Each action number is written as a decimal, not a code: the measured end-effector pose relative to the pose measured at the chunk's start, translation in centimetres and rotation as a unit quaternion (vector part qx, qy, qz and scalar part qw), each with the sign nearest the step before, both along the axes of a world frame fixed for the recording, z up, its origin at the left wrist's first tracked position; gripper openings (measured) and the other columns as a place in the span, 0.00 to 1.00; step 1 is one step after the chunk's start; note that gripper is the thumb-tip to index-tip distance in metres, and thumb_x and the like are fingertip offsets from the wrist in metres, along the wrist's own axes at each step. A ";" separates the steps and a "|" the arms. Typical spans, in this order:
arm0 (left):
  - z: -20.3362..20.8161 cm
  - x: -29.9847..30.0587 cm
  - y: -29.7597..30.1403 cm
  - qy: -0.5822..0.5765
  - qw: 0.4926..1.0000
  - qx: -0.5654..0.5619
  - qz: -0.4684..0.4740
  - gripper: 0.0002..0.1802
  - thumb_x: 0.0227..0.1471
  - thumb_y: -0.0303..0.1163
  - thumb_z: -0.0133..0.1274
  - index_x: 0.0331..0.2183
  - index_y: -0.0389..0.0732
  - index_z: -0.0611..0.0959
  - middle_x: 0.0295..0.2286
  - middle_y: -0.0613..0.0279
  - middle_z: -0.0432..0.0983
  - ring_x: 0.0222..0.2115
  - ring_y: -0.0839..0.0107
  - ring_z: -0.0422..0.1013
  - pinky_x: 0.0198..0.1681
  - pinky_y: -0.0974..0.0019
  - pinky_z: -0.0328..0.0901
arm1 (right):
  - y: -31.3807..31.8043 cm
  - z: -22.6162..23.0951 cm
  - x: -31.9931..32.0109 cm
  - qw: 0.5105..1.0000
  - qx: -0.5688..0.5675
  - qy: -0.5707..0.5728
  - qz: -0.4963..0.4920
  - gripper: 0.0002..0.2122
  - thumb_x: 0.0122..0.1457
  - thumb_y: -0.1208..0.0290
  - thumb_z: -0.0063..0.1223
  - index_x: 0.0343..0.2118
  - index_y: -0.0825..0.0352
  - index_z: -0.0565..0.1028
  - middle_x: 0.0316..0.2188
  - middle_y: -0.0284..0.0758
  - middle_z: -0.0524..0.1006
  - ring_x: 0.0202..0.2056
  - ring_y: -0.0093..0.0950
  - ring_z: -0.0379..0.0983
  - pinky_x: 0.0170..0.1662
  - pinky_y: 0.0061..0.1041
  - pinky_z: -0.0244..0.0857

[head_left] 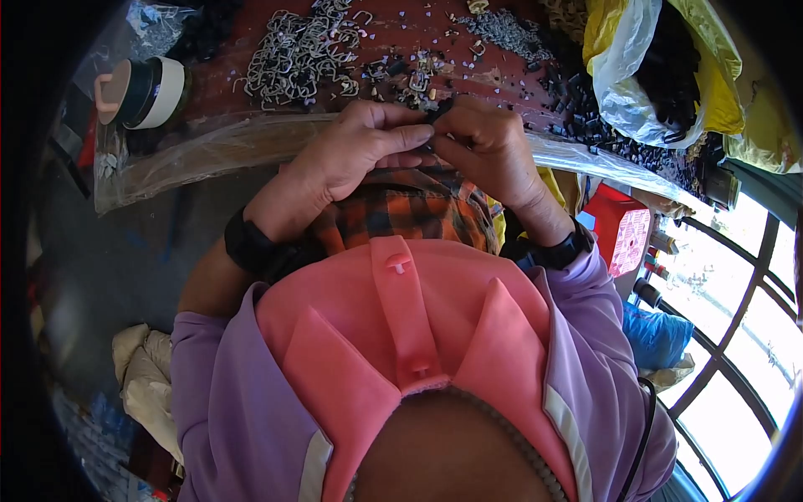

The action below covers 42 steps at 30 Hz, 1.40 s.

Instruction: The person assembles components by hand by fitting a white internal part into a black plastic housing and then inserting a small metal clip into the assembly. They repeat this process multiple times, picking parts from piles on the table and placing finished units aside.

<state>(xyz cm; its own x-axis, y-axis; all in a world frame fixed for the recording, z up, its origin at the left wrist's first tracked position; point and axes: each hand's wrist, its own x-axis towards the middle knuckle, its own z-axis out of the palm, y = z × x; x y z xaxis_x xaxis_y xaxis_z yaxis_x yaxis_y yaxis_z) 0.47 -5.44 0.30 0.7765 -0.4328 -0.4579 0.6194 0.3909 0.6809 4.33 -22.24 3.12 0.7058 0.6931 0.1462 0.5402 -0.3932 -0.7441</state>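
Observation:
Over the near edge of the red-brown tabletop (226,79), my two hands meet fingertip to fingertip. Between them is a small black piece (438,110), mostly covered by the fingers, so its exact kind does not show. My left hand (364,149) pinches from one side with thumb and forefinger. My right hand (492,149) has its fingers curled and closes on the piece from the other side. Just beyond the hands lie a heap of bent U-shaped metal wire pieces (293,58) and scattered small metal and black bits (411,71).
A pile of tiny silver parts (508,35) sits farther back. Many small black pieces (577,117) spread to the right, beside a yellow-and-white plastic bag (623,84) holding more. A lidded cup (150,94) stands at the left. Clear plastic film (226,155) covers the table's front edge.

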 end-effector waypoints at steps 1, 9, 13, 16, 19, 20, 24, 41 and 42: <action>0.0 0.1 0.2 0.015 1.000 -0.015 0.010 0.14 0.44 0.30 0.48 0.34 0.31 0.71 0.29 0.59 0.70 0.28 0.70 0.70 0.32 0.76 0.65 | 0.2 0.0 0.2 1.000 0.013 0.019 0.003 0.03 0.40 0.81 0.51 0.21 0.69 0.70 0.15 0.32 0.65 0.17 0.23 0.65 0.19 0.20 0.57; -0.4 -0.3 1.9 0.038 0.991 -0.112 0.065 0.12 0.44 0.30 0.48 0.33 0.33 0.72 0.29 0.60 0.70 0.29 0.69 0.69 0.33 0.75 0.65 | 0.5 -0.6 0.9 0.995 0.085 0.033 0.025 0.08 0.40 0.78 0.53 0.28 0.66 0.73 0.24 0.35 0.67 0.26 0.25 0.66 0.27 0.18 0.59; -0.5 -0.5 2.4 0.045 0.989 -0.124 0.066 0.12 0.44 0.30 0.48 0.33 0.34 0.72 0.29 0.60 0.70 0.30 0.68 0.69 0.33 0.75 0.65 | 0.0 0.1 1.2 0.996 0.033 -0.044 0.074 0.12 0.39 0.73 0.55 0.30 0.63 0.73 0.34 0.39 0.64 0.36 0.31 0.62 0.37 0.26 0.58; -0.6 -0.8 2.7 0.039 0.990 -0.124 0.063 0.12 0.44 0.30 0.48 0.33 0.34 0.72 0.29 0.60 0.69 0.30 0.68 0.69 0.33 0.75 0.65 | 0.2 0.2 1.1 0.991 0.002 -0.091 0.096 0.13 0.37 0.71 0.56 0.30 0.62 0.73 0.38 0.40 0.62 0.41 0.34 0.58 0.42 0.31 0.53; -0.9 -0.9 2.7 0.038 0.990 -0.126 0.054 0.12 0.44 0.30 0.47 0.33 0.34 0.72 0.30 0.60 0.69 0.30 0.68 0.69 0.34 0.75 0.65 | 0.3 0.5 1.1 0.984 -0.026 -0.128 0.119 0.14 0.36 0.69 0.57 0.31 0.60 0.73 0.41 0.39 0.61 0.43 0.35 0.56 0.44 0.34 0.50; -1.0 -0.9 2.7 0.039 0.990 -0.128 0.047 0.13 0.44 0.30 0.47 0.33 0.34 0.72 0.30 0.60 0.69 0.30 0.68 0.69 0.34 0.74 0.65 | 0.3 0.7 1.1 0.981 -0.038 -0.142 0.130 0.15 0.35 0.69 0.57 0.31 0.60 0.73 0.42 0.39 0.60 0.44 0.36 0.55 0.44 0.35 0.50; -0.9 -1.0 2.6 0.047 0.992 -0.114 0.037 0.13 0.44 0.30 0.47 0.33 0.33 0.71 0.30 0.60 0.69 0.30 0.68 0.69 0.34 0.74 0.65 | 0.5 0.7 1.1 0.970 -0.068 -0.171 0.160 0.17 0.33 0.69 0.57 0.32 0.59 0.72 0.43 0.37 0.59 0.44 0.36 0.54 0.45 0.36 0.49; -1.1 -1.2 2.6 0.074 0.988 -0.114 0.067 0.12 0.46 0.32 0.46 0.32 0.34 0.72 0.30 0.60 0.70 0.29 0.69 0.69 0.33 0.75 0.65 | 0.8 0.6 0.9 0.988 0.003 -0.102 0.112 0.16 0.36 0.70 0.56 0.32 0.66 0.70 0.39 0.39 0.64 0.42 0.36 0.58 0.43 0.33 0.51; -1.1 -1.2 2.6 0.072 0.989 -0.114 0.065 0.12 0.46 0.32 0.46 0.32 0.34 0.72 0.30 0.60 0.70 0.29 0.69 0.69 0.33 0.75 0.65 | 0.5 0.4 1.3 0.988 0.003 -0.104 0.111 0.16 0.36 0.70 0.56 0.32 0.66 0.70 0.39 0.39 0.64 0.42 0.36 0.58 0.43 0.33 0.51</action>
<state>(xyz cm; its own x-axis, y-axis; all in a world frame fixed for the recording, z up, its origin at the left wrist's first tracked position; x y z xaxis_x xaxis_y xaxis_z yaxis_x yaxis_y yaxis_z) -0.74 -2.81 -0.84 0.7669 -0.4379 -0.4692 0.6371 0.6076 0.4743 5.66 -21.78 3.55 0.4905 0.8263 0.2769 0.7544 -0.2435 -0.6096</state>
